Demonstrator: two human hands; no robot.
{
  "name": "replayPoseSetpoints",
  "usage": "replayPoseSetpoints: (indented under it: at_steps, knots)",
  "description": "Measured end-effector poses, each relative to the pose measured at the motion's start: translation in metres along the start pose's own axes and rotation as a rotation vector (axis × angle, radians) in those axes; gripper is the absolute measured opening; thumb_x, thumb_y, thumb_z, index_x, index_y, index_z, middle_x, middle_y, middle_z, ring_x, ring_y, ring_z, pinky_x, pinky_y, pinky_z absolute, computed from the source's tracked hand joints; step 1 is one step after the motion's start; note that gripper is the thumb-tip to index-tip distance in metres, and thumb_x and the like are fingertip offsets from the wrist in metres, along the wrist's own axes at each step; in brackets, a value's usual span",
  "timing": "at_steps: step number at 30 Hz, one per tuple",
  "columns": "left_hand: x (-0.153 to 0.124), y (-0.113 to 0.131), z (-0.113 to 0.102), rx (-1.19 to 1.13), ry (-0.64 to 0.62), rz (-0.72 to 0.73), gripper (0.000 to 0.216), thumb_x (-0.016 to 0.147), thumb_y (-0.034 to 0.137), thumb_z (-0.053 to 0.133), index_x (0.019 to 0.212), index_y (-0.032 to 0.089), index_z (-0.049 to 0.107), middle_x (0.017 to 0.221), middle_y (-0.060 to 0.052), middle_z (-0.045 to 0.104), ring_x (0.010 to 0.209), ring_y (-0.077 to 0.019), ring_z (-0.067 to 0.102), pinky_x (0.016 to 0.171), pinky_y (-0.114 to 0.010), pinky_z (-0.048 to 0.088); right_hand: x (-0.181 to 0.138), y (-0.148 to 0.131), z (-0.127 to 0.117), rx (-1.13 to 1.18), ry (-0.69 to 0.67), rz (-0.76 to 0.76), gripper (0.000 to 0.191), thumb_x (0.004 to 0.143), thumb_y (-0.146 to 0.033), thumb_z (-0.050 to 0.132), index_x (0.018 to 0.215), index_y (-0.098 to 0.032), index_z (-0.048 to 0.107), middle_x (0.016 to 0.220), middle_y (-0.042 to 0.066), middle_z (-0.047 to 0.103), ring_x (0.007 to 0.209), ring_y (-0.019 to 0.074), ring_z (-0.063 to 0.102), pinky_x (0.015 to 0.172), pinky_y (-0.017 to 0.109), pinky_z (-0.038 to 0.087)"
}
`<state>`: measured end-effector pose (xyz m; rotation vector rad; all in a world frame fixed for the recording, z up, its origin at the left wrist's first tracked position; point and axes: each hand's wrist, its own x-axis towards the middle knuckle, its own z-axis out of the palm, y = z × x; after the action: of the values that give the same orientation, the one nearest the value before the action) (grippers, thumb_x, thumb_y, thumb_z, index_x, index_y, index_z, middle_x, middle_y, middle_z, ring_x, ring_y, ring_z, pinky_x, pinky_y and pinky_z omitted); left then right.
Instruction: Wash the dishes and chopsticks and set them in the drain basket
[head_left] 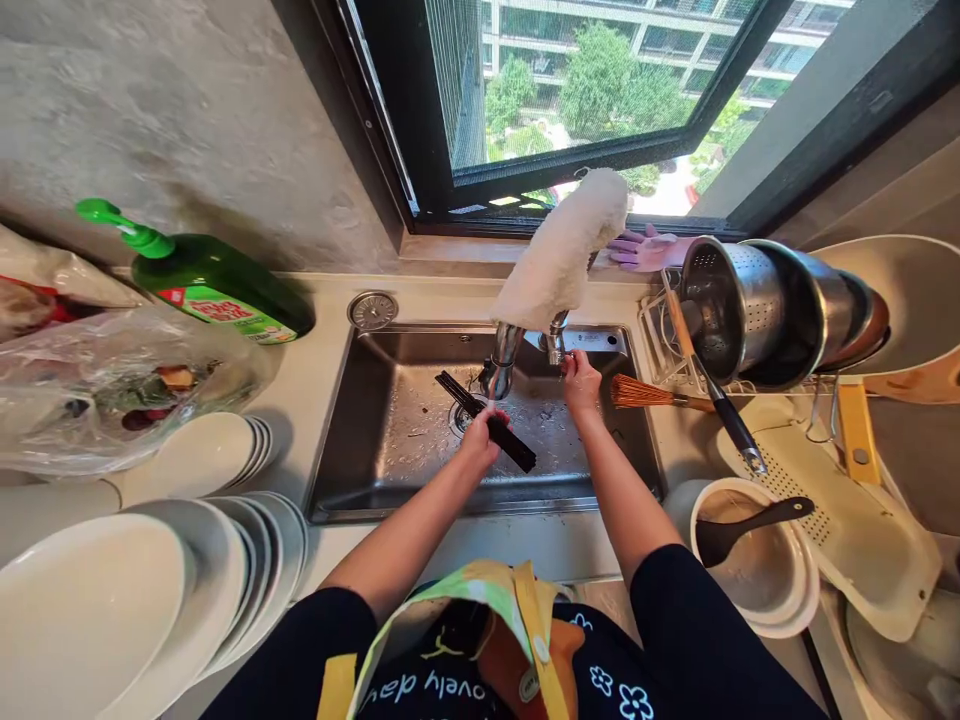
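Note:
My left hand (pixel 478 442) is shut on a bundle of black chopsticks (pixel 491 427) held over the stainless steel sink (pixel 352 450), beneath the chrome faucet (pixel 502 362). A thin stream of water seems to fall onto the chopsticks. My right hand (pixel 582 385) grips the base of the faucet's lever (pixel 556 345). A fluffy white cloth (pixel 559 250) is draped over the top of the faucet. The sink's drain (pixel 461 418) is partly hidden behind my left hand.
A green dish soap bottle (pixel 214 285) and plastic bag (pixel 97 390) lie left, above stacked white plates (pixel 90 610). To the right are a steel colander (pixel 739 310), a bamboo brush (pixel 645 395), and a bowl with a black spoon (pixel 750 550). A window is ahead.

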<state>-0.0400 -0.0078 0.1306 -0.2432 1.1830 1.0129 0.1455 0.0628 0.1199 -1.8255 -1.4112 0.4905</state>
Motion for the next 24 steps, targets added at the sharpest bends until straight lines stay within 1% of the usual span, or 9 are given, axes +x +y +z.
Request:
replayPoseSetpoints:
  at_steps: [4,11,16,19,24]
  knots:
    - [0.0027,-0.0003,-0.0004,-0.006,0.013,0.004,0.02,0.083,0.014,0.052,0.063,0.017,0.054,0.057,0.001,0.057,0.052,-0.0109,0.057,0.056,-0.025,0.046,0.0039,0.0015,0.0003,-0.055,-0.016,-0.019,0.022,0.094,-0.03,0.041,0.086,-0.02,0.058,0.08,0.006,0.071,0.075,0.0192,0.068,0.064,0.024,0.04]
    - [0.0043,-0.0021,0.0021,-0.01,0.019,0.021,0.016,0.081,0.015,0.055,0.066,0.017,0.053,0.057,0.002,0.056,0.052,-0.011,0.056,0.056,-0.025,0.045,0.0051,0.0013,0.0007,-0.019,-0.007,-0.013,0.022,0.094,-0.03,0.041,0.085,-0.02,0.057,0.075,0.006,0.069,0.073,0.0184,0.067,0.064,0.023,0.04]
    - [0.0053,-0.0015,0.0032,-0.005,0.021,0.018,0.017,0.084,0.015,0.052,0.066,0.017,0.054,0.058,0.001,0.056,0.053,-0.0109,0.056,0.056,-0.025,0.044,0.0063,0.0008,0.0014,-0.04,-0.009,-0.008,0.023,0.094,-0.029,0.04,0.085,-0.019,0.058,0.074,0.007,0.069,0.071,0.0182,0.066,0.063,0.023,0.04]
    - [0.0053,-0.0011,0.004,-0.001,0.023,0.018,0.015,0.082,0.015,0.054,0.067,0.017,0.054,0.058,0.001,0.056,0.052,-0.0113,0.056,0.056,-0.025,0.044,0.0073,-0.0002,0.0007,-0.055,-0.015,-0.019,0.022,0.093,-0.028,0.039,0.084,-0.019,0.057,0.077,0.006,0.069,0.071,0.0178,0.065,0.062,0.023,0.039]
    - [0.0044,0.0004,0.0082,0.005,0.02,0.027,0.016,0.08,0.014,0.054,0.065,0.017,0.053,0.055,0.002,0.055,0.051,-0.0107,0.055,0.056,-0.024,0.043,0.0106,-0.0029,-0.001,-0.08,-0.014,-0.02,0.024,0.094,-0.03,0.038,0.082,-0.02,0.057,0.074,0.006,0.068,0.07,0.0189,0.066,0.062,0.024,0.039]
